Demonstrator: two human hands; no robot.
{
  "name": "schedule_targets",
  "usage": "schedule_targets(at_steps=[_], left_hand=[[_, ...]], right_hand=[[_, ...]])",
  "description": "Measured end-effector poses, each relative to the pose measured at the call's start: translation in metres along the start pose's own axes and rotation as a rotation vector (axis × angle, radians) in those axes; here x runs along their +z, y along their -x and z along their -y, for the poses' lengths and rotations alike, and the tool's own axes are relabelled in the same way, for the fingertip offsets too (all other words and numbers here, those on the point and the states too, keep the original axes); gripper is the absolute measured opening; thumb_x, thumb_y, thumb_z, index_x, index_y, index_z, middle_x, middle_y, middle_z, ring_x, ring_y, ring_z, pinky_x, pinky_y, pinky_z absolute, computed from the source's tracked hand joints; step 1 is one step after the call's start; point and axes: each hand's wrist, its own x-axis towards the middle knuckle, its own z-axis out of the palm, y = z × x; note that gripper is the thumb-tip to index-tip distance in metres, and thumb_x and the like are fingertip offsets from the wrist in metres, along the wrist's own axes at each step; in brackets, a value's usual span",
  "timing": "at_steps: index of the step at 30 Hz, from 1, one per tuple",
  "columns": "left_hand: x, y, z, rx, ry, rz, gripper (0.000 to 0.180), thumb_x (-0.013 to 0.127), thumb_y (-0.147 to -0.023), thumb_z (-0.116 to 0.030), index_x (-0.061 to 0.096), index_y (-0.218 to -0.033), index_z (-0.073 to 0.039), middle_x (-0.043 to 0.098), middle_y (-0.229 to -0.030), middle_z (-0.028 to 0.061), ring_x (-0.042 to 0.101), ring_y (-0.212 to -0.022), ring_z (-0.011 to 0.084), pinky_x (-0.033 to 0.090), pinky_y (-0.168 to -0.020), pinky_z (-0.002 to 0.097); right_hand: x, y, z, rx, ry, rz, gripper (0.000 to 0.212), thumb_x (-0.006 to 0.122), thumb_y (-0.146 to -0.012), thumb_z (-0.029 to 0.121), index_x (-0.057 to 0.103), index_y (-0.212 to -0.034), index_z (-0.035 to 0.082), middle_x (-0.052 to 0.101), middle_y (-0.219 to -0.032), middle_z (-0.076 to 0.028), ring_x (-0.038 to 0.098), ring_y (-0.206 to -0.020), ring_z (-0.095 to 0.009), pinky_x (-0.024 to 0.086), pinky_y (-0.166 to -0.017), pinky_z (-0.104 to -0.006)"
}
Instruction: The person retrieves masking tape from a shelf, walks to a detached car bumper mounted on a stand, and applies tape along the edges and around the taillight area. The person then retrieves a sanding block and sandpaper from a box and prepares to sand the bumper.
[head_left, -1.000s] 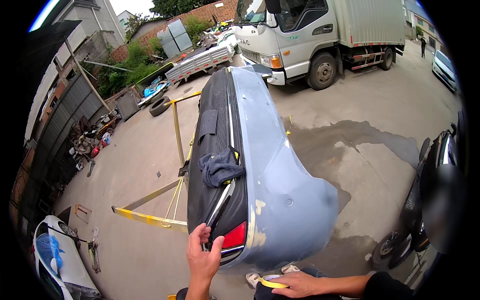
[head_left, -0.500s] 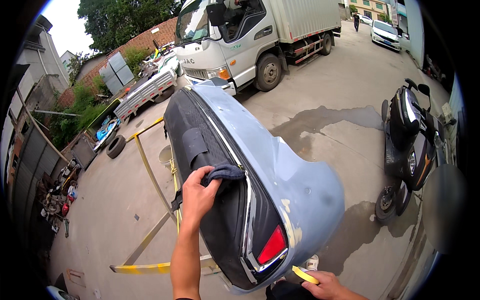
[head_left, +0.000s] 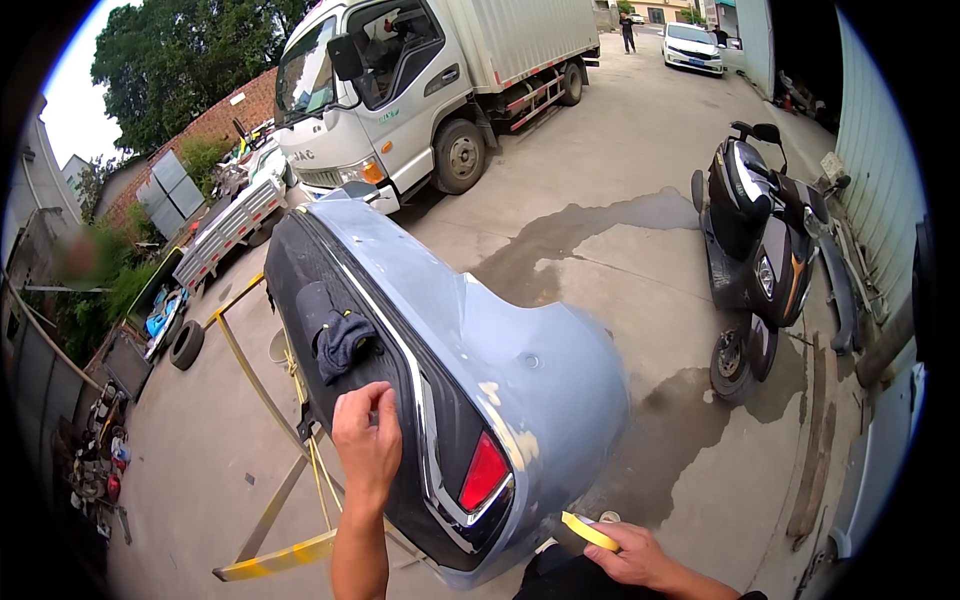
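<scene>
The left hand (head_left: 366, 440) presses its curled fingers onto the dark lower panel of the pale blue car bumper (head_left: 520, 380) resting on a yellow metal stand (head_left: 262, 400), while the right hand (head_left: 625, 553), just below the bumper's near corner, grips a yellow tape roll (head_left: 588, 531).

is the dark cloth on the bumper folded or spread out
Bunched, not spread: the dark cloth lies crumpled in a lump on the bumper, above the left hand.
</scene>
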Motion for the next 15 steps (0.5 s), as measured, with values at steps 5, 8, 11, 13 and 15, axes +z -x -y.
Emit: schedule_targets(at_steps=[5, 8, 11, 13, 15], left_hand=[[0.019, 0.103, -0.061, -0.61, 0.69, 0.891, 0.028, 0.058, -0.093, -0.024, 0.065, -0.104, 0.0, 0.066, -0.085, 0.004, 0.057, -0.079, 0.0076, 0.045, -0.07, 0.0215], [0.025, 0.146, -0.063, -0.72, 0.759, 0.904, 0.033, 0.051, -0.096, -0.029, 0.063, -0.111, -0.002, 0.065, -0.09, 0.0038, 0.057, -0.08, 0.0084, 0.046, -0.073, 0.0227], [0.012, 0.203, -0.059, -0.854, 0.59, 0.987, 0.034, 0.05, -0.096, -0.027, 0.061, -0.115, -0.001, 0.066, -0.092, 0.0061, 0.059, -0.082, 0.0104, 0.047, -0.075, 0.0237], [0.018, 0.273, -0.043, -0.407, 0.159, 1.173, 0.036, 0.054, -0.094, -0.028, 0.059, -0.117, -0.001, 0.067, -0.096, 0.0091, 0.06, -0.086, 0.0123, 0.046, -0.077, 0.0243], [0.036, 0.413, 0.006, -0.342, 0.282, 1.29, 0.038, 0.061, -0.09, -0.031, 0.062, -0.113, -0.001, 0.068, -0.091, 0.0106, 0.063, -0.083, 0.015, 0.048, -0.075, 0.0262]], right_hand=[[-0.017, -0.028, -0.013, -0.336, -0.1, -0.02, 0.032, 0.071, -0.079, 0.017, 0.062, -0.104, -0.002, 0.065, -0.083, -0.014, 0.063, -0.077, -0.029, 0.049, -0.076, -0.0378], [-0.03, -0.037, -0.018, -0.462, -0.083, 0.003, 0.038, 0.073, -0.078, 0.022, 0.062, -0.106, -0.001, 0.064, -0.085, -0.014, 0.062, -0.082, -0.028, 0.047, -0.084, -0.0385], [-0.04, -0.036, -0.021, -0.472, -0.136, 0.014, 0.036, 0.072, -0.079, 0.021, 0.062, -0.106, -0.001, 0.064, -0.086, -0.014, 0.062, -0.082, -0.029, 0.047, -0.083, -0.0392], [-0.042, -0.036, -0.03, -0.465, -0.145, 0.003, 0.037, 0.072, -0.079, 0.02, 0.062, -0.106, -0.001, 0.064, -0.087, -0.013, 0.062, -0.082, -0.028, 0.047, -0.083, -0.0392], [-0.038, -0.034, -0.034, -0.454, -0.153, 0.014, 0.036, 0.072, -0.079, 0.02, 0.062, -0.107, -0.001, 0.064, -0.087, -0.013, 0.062, -0.082, -0.028, 0.047, -0.083, -0.0392]])
